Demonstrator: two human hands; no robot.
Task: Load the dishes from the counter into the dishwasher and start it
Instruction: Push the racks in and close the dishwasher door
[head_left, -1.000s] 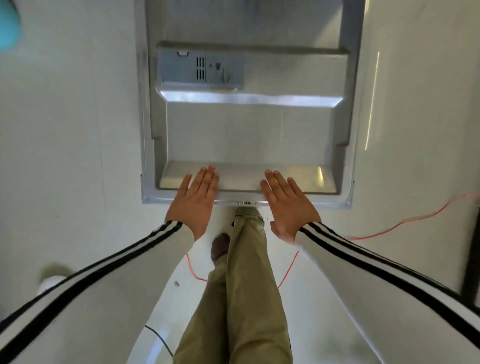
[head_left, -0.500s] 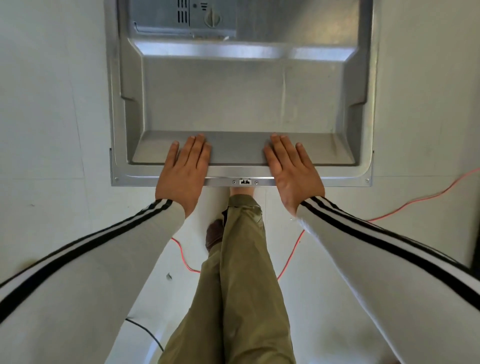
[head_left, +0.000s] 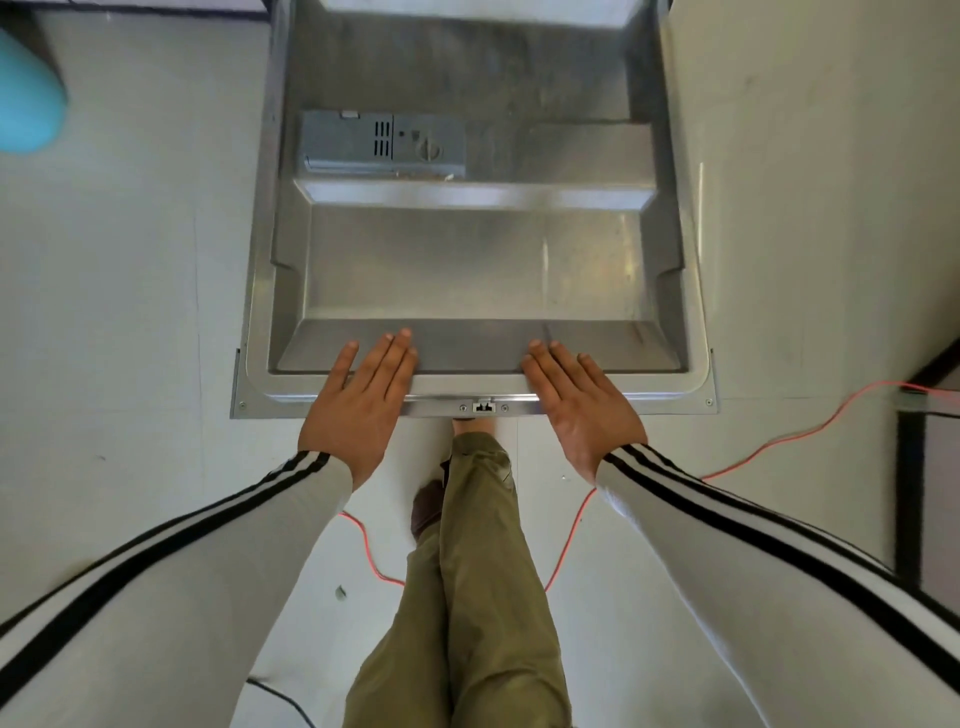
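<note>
- At the near edge of the dishwasher door (head_left: 467, 270), dead centre, sits the latch (head_left: 483, 407), and I take every bearing from it. The door lies open and roughly flat, inner face up, running away from the latch toward the machine.
- My left hand (head_left: 358, 400) lies flat on the rim just left of the latch. Its fingers are straight and close together, with the tips over the lip onto the inner slope, and it grips nothing.
- My right hand (head_left: 582, 405) lies just right of the latch, also flat, with straight fingers slightly fanned and the palm on the rim.
- The latch sits between the two hands, about equally near each, so neither arm has the advantage.
- The edge under my palms runs left to right through the latch. The hinge must be parallel to it at the door's far end, beyond the detergent dispenser (head_left: 382, 143), which is well away from the latch and to its left.
- I judge that the next move swings the door about that hinge. With my palms on top I can only press down; lifting would need fingers hooked under the latch edge.
- I see no dishes or racks anywhere around the latch, so I cannot tell how far the loading has got.
- My leg (head_left: 467, 571) stands directly on my side of the latch, and a red cable (head_left: 779, 441) trails across the floor to its right.
</note>
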